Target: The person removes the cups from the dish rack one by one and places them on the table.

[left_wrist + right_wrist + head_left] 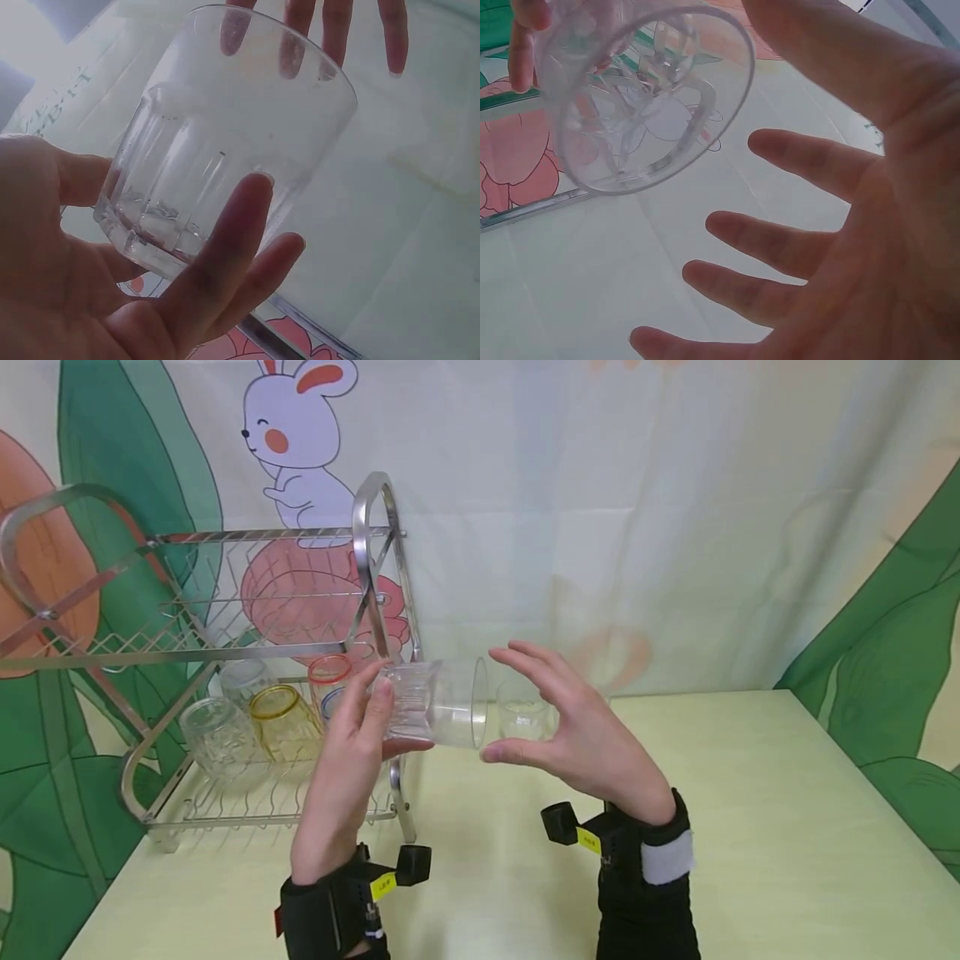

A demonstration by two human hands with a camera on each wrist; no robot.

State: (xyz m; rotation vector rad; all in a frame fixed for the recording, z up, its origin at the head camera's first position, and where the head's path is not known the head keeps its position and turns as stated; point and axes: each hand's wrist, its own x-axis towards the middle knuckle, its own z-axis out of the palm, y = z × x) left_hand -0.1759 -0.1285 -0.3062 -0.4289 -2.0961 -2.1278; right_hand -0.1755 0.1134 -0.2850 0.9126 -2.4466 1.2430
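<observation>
A clear ribbed tumbler [438, 702] lies on its side in the air, its mouth toward the right. My left hand [358, 727] grips its base end, fingers and thumb wrapped round the glass [225, 142]. My right hand [564, 727] hovers just beyond the rim with fingers spread and relaxed, holding nothing. In the right wrist view the glass [641, 97] is seen mouth-on, apart from my right fingers [780, 247]. A second small clear glass [523, 717] stands on the table behind my right hand.
A two-tier steel dish rack [225, 652] stands at the left of the pale green table [787, 827]. Its lower tier holds a clear glass [217, 739], a yellow glass [283, 718], a red-rimmed cup [330, 681] and another clear glass [246, 681]. A printed curtain hangs behind.
</observation>
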